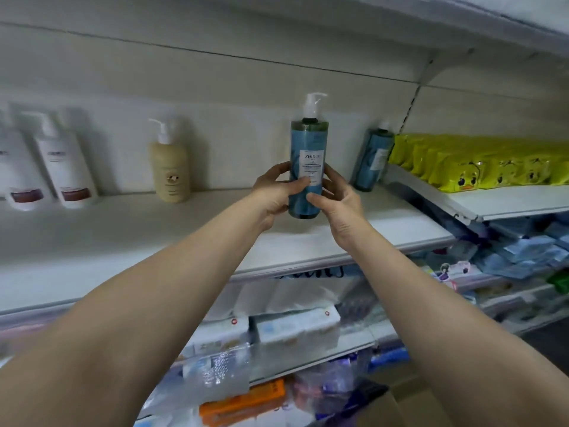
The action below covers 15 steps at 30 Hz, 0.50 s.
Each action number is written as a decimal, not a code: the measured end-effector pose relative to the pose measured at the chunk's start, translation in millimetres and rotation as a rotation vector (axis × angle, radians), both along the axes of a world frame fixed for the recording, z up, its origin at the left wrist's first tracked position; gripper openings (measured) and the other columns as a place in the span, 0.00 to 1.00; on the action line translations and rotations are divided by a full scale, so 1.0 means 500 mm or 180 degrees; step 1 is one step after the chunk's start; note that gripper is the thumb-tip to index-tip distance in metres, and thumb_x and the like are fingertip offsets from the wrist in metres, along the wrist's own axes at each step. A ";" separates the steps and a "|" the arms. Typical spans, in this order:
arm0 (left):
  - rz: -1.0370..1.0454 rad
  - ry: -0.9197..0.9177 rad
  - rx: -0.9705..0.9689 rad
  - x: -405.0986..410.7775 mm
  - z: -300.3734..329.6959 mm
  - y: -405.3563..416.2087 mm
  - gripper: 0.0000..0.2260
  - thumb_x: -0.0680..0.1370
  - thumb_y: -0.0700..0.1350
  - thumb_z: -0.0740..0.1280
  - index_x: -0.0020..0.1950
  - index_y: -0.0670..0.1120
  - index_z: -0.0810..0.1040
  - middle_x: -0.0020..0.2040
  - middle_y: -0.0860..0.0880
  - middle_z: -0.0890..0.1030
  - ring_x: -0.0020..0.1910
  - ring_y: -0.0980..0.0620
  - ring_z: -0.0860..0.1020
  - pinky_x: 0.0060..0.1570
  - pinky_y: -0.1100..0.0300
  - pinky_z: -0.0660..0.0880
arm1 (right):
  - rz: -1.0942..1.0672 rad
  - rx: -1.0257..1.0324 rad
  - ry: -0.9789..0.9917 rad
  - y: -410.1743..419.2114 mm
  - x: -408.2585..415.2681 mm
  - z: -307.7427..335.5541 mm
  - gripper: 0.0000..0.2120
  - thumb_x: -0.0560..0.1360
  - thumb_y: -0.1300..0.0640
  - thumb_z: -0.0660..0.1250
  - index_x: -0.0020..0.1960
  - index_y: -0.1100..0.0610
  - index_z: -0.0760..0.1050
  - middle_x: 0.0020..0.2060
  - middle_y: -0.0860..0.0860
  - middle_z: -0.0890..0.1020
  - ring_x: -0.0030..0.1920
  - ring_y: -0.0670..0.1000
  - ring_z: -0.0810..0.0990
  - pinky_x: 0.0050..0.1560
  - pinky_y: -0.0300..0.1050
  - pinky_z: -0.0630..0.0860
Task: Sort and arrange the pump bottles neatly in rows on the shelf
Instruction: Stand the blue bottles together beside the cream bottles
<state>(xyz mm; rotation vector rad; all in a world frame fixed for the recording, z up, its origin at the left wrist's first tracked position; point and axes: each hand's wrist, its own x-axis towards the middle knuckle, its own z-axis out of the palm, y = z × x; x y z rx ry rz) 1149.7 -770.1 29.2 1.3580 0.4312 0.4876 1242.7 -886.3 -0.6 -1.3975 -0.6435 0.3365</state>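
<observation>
A tall blue pump bottle (308, 143) with a white pump and a white label stands upright over the white shelf (123, 238). My left hand (277, 192) grips its lower left side and my right hand (337, 200) grips its lower right side. A second blue pump bottle (373, 160) leans at the back right of the shelf. A cream pump bottle (169, 167) stands left of centre at the back. Two white pump bottles with brown labels, one (66, 161) and another (18, 171), stand at the far left.
Yellow packets (480, 163) fill the adjoining shelf on the right. Below are lower shelves with white boxes (295, 328), an orange pack (243, 402) and blue wrapped goods (523, 254). A shelf bracket (431, 69) sits above on the right.
</observation>
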 end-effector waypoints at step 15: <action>0.0212 0.0427 0.0726 0.373 -0.089 -0.085 0.30 0.77 0.43 0.72 0.77 0.48 0.65 0.66 0.48 0.78 0.64 0.49 0.76 0.59 0.57 0.74 | -0.0178 -0.0263 0.0125 -0.071 0.337 -0.078 0.34 0.74 0.72 0.70 0.74 0.48 0.70 0.67 0.48 0.79 0.67 0.51 0.77 0.65 0.52 0.77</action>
